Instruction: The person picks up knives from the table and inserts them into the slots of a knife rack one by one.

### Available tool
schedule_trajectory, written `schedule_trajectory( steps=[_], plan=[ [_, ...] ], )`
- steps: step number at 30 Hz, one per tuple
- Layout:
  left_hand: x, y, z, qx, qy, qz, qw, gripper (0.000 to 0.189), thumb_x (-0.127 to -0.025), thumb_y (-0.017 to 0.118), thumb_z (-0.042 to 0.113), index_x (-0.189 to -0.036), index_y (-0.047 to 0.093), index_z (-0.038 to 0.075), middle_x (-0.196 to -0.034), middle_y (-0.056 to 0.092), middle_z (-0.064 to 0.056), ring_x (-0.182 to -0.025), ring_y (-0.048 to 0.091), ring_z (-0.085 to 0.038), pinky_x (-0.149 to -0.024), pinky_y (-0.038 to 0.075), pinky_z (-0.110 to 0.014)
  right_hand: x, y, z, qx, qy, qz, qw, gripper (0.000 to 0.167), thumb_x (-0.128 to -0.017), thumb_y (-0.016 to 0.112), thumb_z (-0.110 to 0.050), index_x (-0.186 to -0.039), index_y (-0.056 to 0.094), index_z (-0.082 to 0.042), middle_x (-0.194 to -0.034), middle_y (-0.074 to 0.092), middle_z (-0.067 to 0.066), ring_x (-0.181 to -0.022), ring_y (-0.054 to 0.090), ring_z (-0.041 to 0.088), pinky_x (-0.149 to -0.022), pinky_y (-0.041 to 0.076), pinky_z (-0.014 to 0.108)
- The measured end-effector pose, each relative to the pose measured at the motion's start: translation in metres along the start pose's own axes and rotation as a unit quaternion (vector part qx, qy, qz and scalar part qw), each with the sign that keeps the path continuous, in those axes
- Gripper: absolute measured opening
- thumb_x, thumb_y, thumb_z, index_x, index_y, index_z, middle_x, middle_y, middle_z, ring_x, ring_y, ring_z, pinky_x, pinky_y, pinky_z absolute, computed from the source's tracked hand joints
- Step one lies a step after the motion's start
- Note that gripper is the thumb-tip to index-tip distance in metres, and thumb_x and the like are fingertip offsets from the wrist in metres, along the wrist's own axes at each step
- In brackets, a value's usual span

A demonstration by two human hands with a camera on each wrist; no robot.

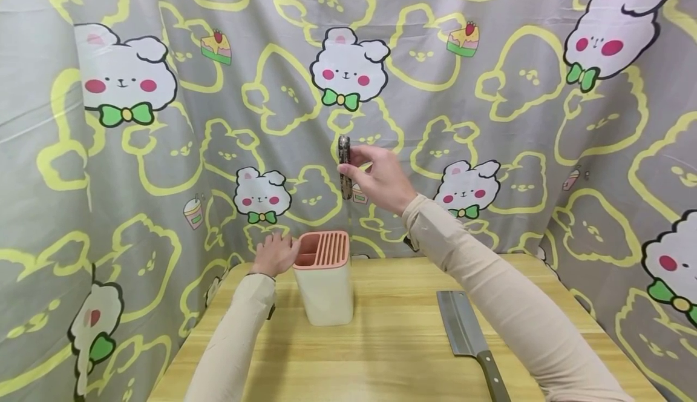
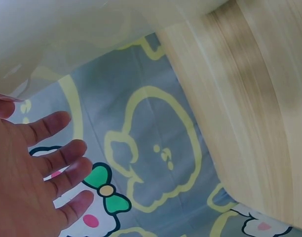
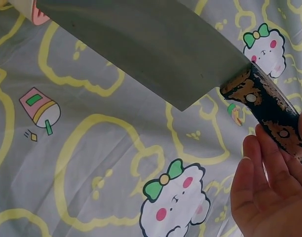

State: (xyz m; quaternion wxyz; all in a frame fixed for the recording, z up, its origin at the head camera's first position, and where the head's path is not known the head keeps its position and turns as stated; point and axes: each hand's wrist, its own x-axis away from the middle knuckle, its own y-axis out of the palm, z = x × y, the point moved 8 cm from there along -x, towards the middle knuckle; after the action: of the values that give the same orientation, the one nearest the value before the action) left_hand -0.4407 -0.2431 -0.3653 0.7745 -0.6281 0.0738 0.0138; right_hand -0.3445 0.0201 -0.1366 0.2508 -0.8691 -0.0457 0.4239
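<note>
My right hand (image 1: 381,178) is raised above the table, pinching a cleaver (image 1: 345,169) by its worn black-and-brown riveted handle. In the right wrist view, the broad grey blade (image 3: 146,47) of that cleaver reaches up and left from the fingers (image 3: 277,175); in the head view only the handle shows clearly. A white knife block (image 1: 327,296) with a pink slotted top stands on the table, below and left of the raised cleaver. My left hand (image 1: 276,253) is at the block's left rim. Its fingers (image 2: 64,153) are spread and fairly straight, with the thumb against the block wall (image 2: 92,44).
A second cleaver (image 1: 460,323) with a dark green-brown handle lies on the wooden table (image 1: 392,353), under the right forearm. The block's top has an open compartment (image 1: 309,244) beside its slats. A patterned grey curtain (image 1: 305,148) hangs behind and on both sides.
</note>
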Motion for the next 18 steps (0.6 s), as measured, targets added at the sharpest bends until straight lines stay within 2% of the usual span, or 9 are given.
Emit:
schedule_trajectory(
  steps=[11,18],
  plan=[
    [-0.001,0.0,-0.001,0.005,-0.006,-0.001,1.0,0.066,-0.107,0.025,0.044,-0.151,0.047,-0.001,-0.156,0.044,-0.03,-0.142,0.04,-0.051,-0.113,0.031,-0.071,-0.01,0.012,-0.007,0.0,-0.017,0.0,0.9998,0.019,-0.098,0.072,-0.017,-0.113,0.074,-0.005,-0.097,0.075,0.007,-0.09,0.069,0.018,-0.088,0.056,0.036],
    [-0.003,0.001,-0.001,0.005,-0.005,-0.002,1.0,0.067,-0.107,0.025,0.044,-0.152,0.046,-0.001,-0.156,0.043,-0.03,-0.143,0.039,-0.051,-0.113,0.03,-0.072,-0.012,0.018,-0.01,0.0,-0.019,0.007,0.9998,0.018,-0.098,0.072,-0.018,-0.111,0.074,-0.006,-0.094,0.075,0.007,-0.09,0.069,0.018,-0.085,0.056,0.036]
  ],
)
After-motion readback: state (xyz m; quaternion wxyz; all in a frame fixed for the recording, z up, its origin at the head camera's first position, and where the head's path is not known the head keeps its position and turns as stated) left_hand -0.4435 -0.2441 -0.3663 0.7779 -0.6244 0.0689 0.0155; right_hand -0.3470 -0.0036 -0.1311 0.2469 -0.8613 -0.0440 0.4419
